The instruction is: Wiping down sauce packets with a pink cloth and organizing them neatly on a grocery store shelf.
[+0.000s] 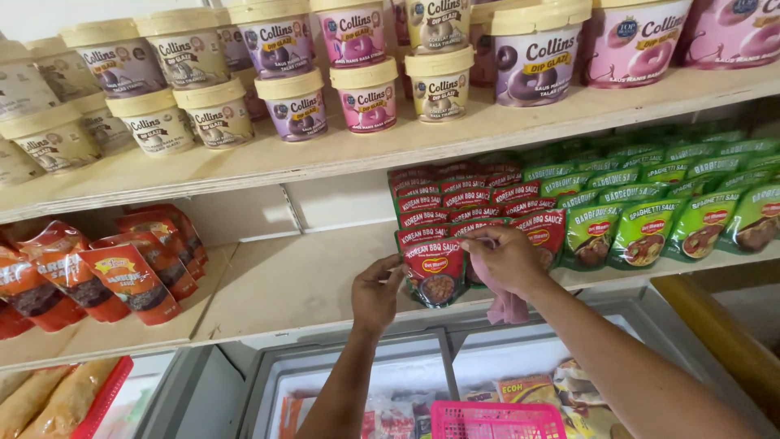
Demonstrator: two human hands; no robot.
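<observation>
Now both hands, left hand (375, 291) and right hand (501, 258), pinch the front red sauce pouch (435, 272) at the wooden shelf (309, 280) edge, apparently straightening it; next likely calls for squaring it against the red row behind

The right hand (505, 260) covers the upper right corner of the front red sauce pouch (435, 272) and most of the pink cloth (509, 307) below it. Rear red pouches are overlapped, showing top strips only. The pink basket (496, 420) and freezer lid (357, 366) are cut off at the bottom edge. Tubs (370, 97) along the top edge are cropped.
</observation>
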